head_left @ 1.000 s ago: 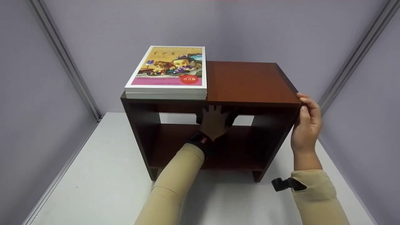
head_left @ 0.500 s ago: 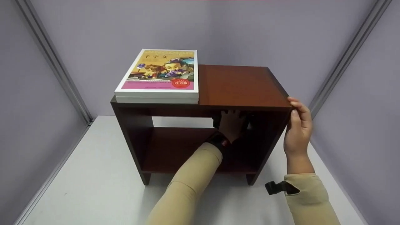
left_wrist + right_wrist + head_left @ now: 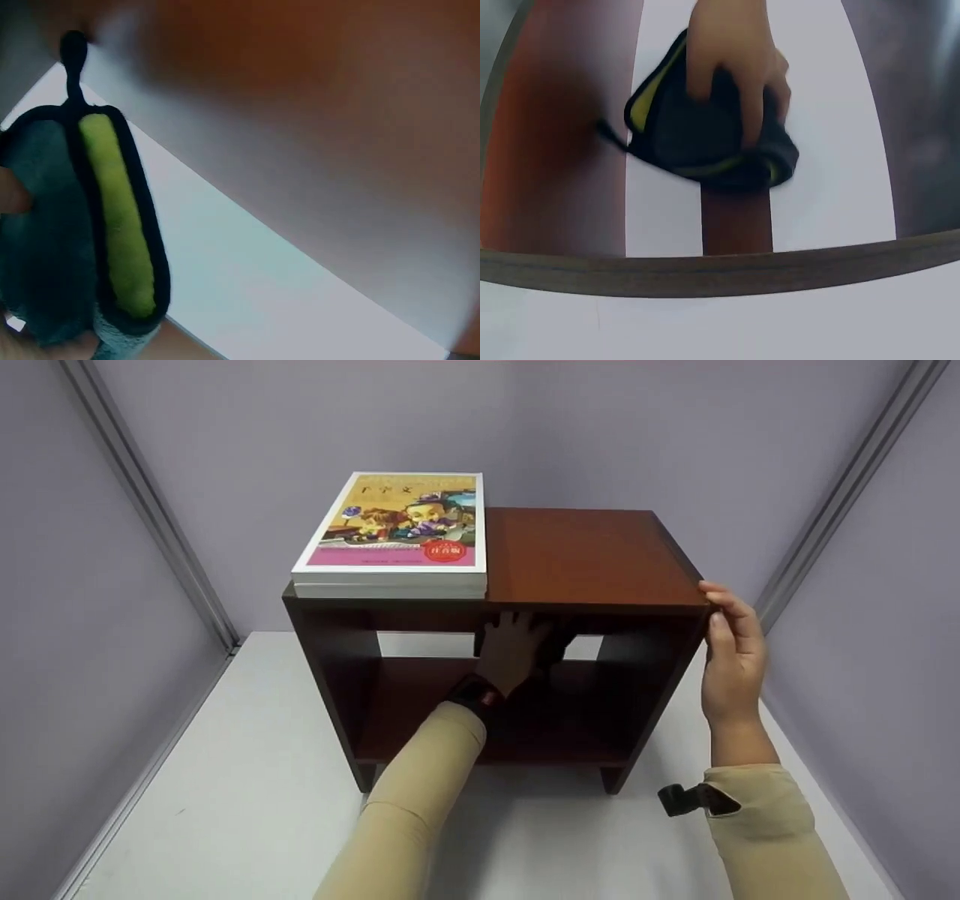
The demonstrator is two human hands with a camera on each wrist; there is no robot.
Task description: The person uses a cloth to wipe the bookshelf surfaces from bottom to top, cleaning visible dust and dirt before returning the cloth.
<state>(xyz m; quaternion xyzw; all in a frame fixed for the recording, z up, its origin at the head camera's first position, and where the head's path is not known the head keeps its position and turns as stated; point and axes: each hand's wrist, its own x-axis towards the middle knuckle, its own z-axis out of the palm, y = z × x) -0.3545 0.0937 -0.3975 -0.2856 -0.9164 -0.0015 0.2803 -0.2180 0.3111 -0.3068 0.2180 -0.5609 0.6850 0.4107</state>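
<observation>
A folded cleaning cloth, grey-teal outside with yellow-green lining, black trim and a hanging loop, shows at the left of the left wrist view [image 3: 120,217]. My left hand [image 3: 511,654] reaches into the dark red-brown wooden shelf unit [image 3: 592,559] and grips this cloth, high in the compartment under the top board. In the right wrist view the left hand's fingers [image 3: 750,105] bend over the bunched cloth [image 3: 705,135], which is blurred. At the unit's front right corner my right hand [image 3: 735,660] holds the edge, fingertips by the top board and thumb lower at the side panel.
Two stacked books [image 3: 397,529], the upper with a colourful illustrated cover, lie on the left half of the unit's top. The unit stands on a white surface [image 3: 202,750]. Pale grey panels [image 3: 585,427] with metal corner strips enclose the back and sides.
Inside the unit, my left hand with the cloth moved right and then back left. The right hand keeps its place at the corner, and the books stay where they were.
</observation>
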